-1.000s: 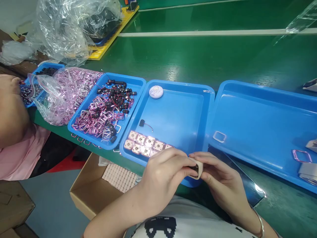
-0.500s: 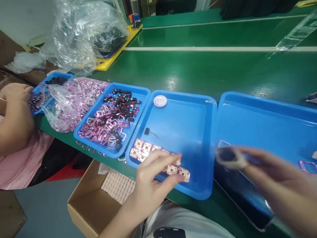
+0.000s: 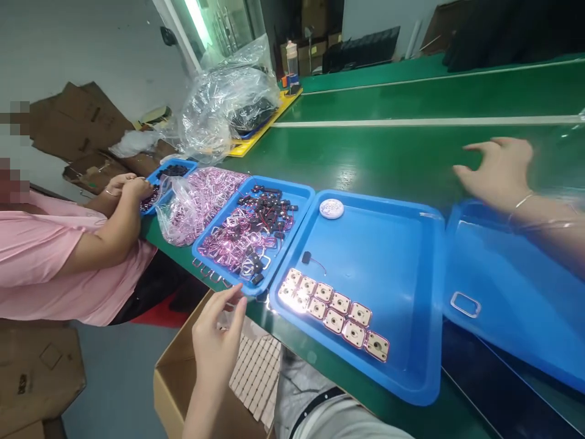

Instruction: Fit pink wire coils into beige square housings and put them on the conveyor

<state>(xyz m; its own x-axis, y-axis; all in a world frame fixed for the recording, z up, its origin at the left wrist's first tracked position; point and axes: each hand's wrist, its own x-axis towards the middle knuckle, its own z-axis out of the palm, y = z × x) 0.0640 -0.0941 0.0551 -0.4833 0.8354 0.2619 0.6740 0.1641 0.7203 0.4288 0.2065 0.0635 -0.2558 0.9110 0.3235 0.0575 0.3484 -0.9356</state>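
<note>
Both hands had split apart since half a second before: left hand (image 3: 218, 341) dropped back over the cardboard box (image 3: 176, 381), right hand (image 3: 500, 171) swung out far right, and the square piece it carried was no longer visible. Left hand hung empty, fingers loosely spread, tips just short of the near edge of the parts tray (image 3: 292, 198). Below it, the box held a sheet of small pale tiles (image 3: 256, 375), rows running diagonally away from the body. On the near side of the middle tray (image 3: 411, 390), a double row of square plates (image 3: 336, 311) lay flat, long axis slanting from upper left to lower right along the near rim. One black part with a thin wire (image 3: 307, 258) sat behind them, white round disc (image 3: 331, 208) at the far rim; most of that tray floor was bare. Right tray (image 3: 503, 305) held one clear square frame (image 3: 465, 304) near its left edge. Parts tray was heaped with pink wire loops (image 3: 228, 241) and black parts (image 3: 269, 210). Right hand hovered open, fingers splayed, palm down, over the green belt (image 3: 388, 152) beyond the right tray's far rim, holding nothing. Far left, another person's hands (image 3: 125, 186) worked at a small tray (image 3: 176, 171) beside a plastic bag of loops (image 3: 196, 198).
</note>
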